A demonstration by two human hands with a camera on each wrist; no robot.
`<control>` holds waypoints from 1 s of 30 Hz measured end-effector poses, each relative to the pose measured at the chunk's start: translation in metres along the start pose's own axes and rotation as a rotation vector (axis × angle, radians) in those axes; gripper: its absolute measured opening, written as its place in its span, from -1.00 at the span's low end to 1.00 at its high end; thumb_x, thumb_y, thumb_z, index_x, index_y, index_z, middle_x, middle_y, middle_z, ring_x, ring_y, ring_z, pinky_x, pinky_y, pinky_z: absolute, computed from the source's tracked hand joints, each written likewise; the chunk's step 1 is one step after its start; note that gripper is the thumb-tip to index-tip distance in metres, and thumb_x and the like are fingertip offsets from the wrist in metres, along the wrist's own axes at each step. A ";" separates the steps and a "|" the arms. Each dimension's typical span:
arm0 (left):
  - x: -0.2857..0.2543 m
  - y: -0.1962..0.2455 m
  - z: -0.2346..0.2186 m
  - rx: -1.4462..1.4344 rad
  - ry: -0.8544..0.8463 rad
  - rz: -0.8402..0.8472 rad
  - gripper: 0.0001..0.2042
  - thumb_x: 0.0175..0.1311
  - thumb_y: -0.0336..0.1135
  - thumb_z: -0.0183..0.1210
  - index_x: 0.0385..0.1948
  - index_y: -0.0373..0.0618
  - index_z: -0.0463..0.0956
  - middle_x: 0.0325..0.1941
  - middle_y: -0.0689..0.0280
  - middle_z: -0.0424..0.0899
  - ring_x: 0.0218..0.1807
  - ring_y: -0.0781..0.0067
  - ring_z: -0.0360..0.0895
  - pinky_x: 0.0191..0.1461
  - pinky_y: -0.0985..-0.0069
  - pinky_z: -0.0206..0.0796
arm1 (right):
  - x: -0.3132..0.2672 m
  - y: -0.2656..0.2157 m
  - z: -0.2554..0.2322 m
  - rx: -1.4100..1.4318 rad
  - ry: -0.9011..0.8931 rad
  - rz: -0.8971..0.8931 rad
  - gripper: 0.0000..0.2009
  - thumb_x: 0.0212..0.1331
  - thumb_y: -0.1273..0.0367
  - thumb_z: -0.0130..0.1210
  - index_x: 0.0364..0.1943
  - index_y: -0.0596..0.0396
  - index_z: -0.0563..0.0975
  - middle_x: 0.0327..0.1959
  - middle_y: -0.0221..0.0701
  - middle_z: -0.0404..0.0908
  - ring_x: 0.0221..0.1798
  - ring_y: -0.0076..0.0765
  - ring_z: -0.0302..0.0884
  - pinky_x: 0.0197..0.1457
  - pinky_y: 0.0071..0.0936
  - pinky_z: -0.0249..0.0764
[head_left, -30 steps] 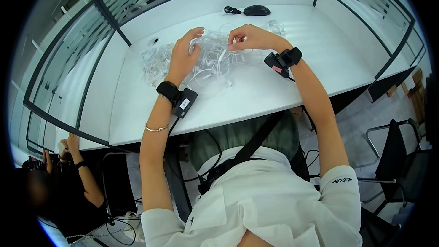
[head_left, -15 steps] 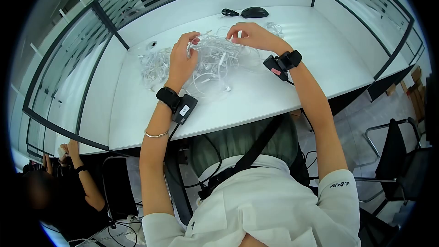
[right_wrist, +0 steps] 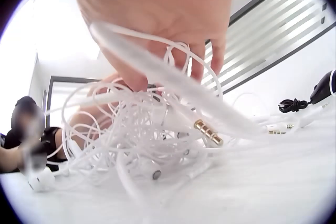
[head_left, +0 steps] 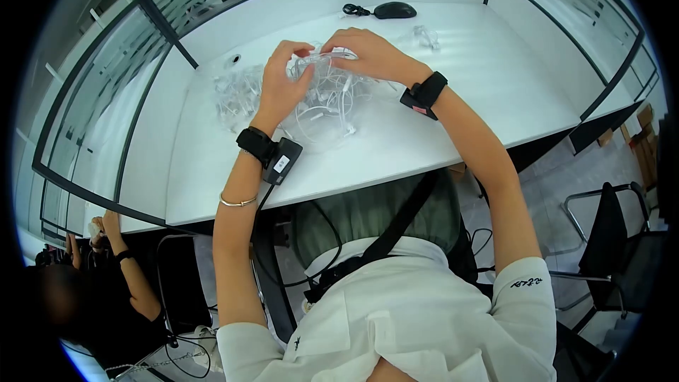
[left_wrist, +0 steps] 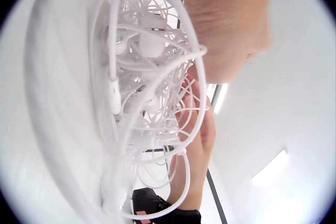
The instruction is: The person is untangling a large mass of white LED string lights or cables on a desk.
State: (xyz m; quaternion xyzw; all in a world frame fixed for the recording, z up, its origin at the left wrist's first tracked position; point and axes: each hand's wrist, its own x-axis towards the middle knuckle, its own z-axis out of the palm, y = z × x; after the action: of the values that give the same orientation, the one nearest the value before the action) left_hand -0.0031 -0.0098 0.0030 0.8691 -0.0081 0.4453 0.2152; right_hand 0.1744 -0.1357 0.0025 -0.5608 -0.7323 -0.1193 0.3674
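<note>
A tangled heap of white earphones [head_left: 332,92] lies on the white desk, with thin cables, earbuds and metal plugs showing. My left hand [head_left: 285,83] is at the heap's upper middle, thumb and fingers curved round some of its cables. Just to its right, my right hand [head_left: 368,55] pinches a white cable [right_wrist: 205,64] between thumb and bent fingers. The two hands' fingertips are close together over the heap. In the right wrist view a gold earphone plug [right_wrist: 209,132] hangs in front of the tangle. The left fingertips are mostly hidden in the left wrist view.
A black mouse [head_left: 395,10] with its bundled cord sits at the back of the desk. A small clump of white cable [head_left: 426,37] lies apart, right of the heap. Low partitions edge the desk [head_left: 488,92]. Another person's arm [head_left: 134,276] shows at lower left.
My right hand has moved left toward my left hand, turning at the wrist, and its fingers are now over the heap. The left hand has shifted only slightly.
</note>
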 end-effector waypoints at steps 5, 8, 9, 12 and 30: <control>0.003 0.004 -0.009 -0.127 0.075 -0.058 -0.78 0.06 -0.46 0.11 -0.21 -0.12 0.52 -0.26 0.33 0.60 -0.16 0.48 0.53 -0.05 0.50 0.25 | 0.004 -0.010 -0.009 -0.072 0.011 -0.058 -0.83 0.17 0.28 0.14 -0.26 0.03 0.61 -0.32 -0.42 0.62 -0.21 -0.26 0.51 -0.07 -0.35 0.38; -0.001 -0.008 -0.018 -0.197 -0.066 -0.200 -0.85 0.07 -0.46 0.11 -0.30 -0.14 0.54 -0.36 0.38 0.62 -0.26 0.54 0.52 -0.12 0.55 0.24 | -0.004 -0.016 -0.014 0.003 -0.048 0.042 -0.83 0.17 0.28 0.14 -0.25 0.02 0.62 -0.31 -0.43 0.63 -0.22 -0.31 0.52 -0.08 -0.39 0.40; -0.003 -0.007 -0.019 -0.157 -0.102 -0.189 -0.90 0.08 -0.43 0.12 -0.37 -0.15 0.55 -0.43 0.42 0.62 -0.34 0.59 0.50 -0.17 0.59 0.22 | -0.004 -0.016 -0.017 0.031 -0.066 0.078 -0.84 0.17 0.29 0.14 -0.25 0.02 0.62 -0.30 -0.43 0.63 -0.22 -0.33 0.53 -0.08 -0.40 0.40; -0.004 -0.004 -0.021 -0.068 -0.162 -0.171 -0.92 0.11 -0.40 0.15 -0.40 -0.15 0.53 -0.44 0.43 0.59 -0.36 0.61 0.46 -0.17 0.58 0.22 | -0.004 -0.013 -0.024 0.142 -0.150 0.116 -0.85 0.18 0.32 0.14 -0.23 0.04 0.62 -0.30 -0.45 0.63 -0.25 -0.42 0.51 -0.14 -0.45 0.43; -0.001 0.014 -0.030 -0.156 -0.369 -0.230 -0.69 0.04 -0.36 0.21 -0.13 -0.10 0.46 -0.51 0.44 0.48 -0.38 0.58 0.35 -0.11 0.57 0.23 | 0.004 -0.025 -0.019 0.319 0.029 0.039 -0.83 0.22 0.30 0.12 -0.21 0.06 0.61 -0.27 -0.46 0.64 -0.21 -0.48 0.49 -0.03 -0.48 0.40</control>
State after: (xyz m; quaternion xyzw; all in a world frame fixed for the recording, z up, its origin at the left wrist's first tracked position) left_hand -0.0297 -0.0112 0.0226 0.9117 0.0173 0.2495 0.3259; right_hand 0.1592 -0.1524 0.0241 -0.5075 -0.7257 -0.0023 0.4645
